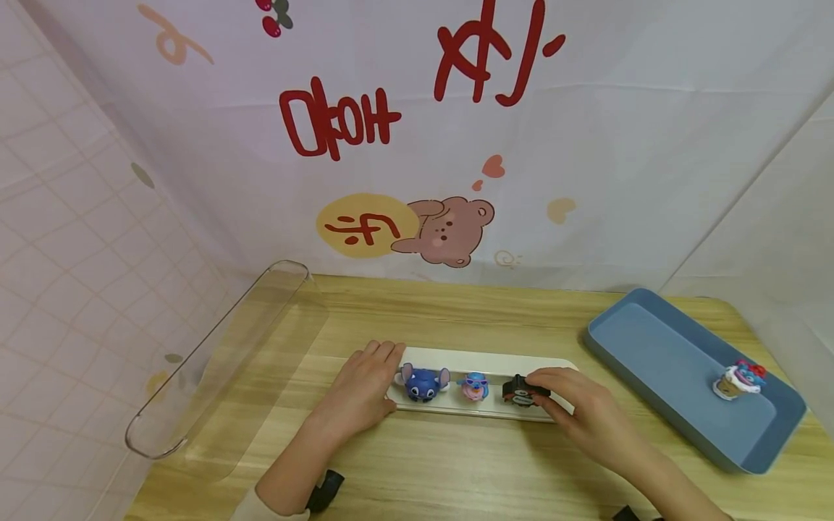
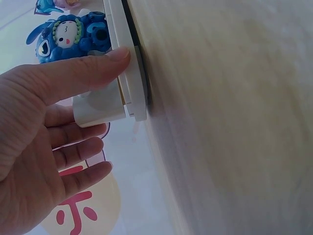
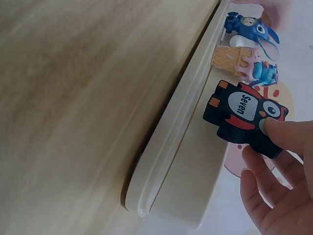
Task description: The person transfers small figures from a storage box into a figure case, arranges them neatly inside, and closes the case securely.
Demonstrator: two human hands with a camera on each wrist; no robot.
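My left hand point(image 1: 360, 387) grips the left end of a long white stand point(image 1: 489, 359); in the left wrist view its thumb lies on the front edge and the fingers are behind. On the stand, beside that hand, sits a big-eared blue figurine point(image 1: 422, 383). Right of it stands a small ice-cream-cone figurine point(image 1: 475, 386) with a blue character on top. My right hand point(image 1: 583, 405) pinches a black owl figurine point(image 3: 243, 110) between thumb and fingers, over the right part of the stand. "Seven" is written on the owl's white belly.
A blue-grey tray point(image 1: 677, 362) on the right holds another cone figurine point(image 1: 739, 380). At left lies a long clear plastic cover point(image 1: 260, 376). A white printed cloth point(image 1: 586, 145) hangs behind the wooden table point(image 1: 423, 463).
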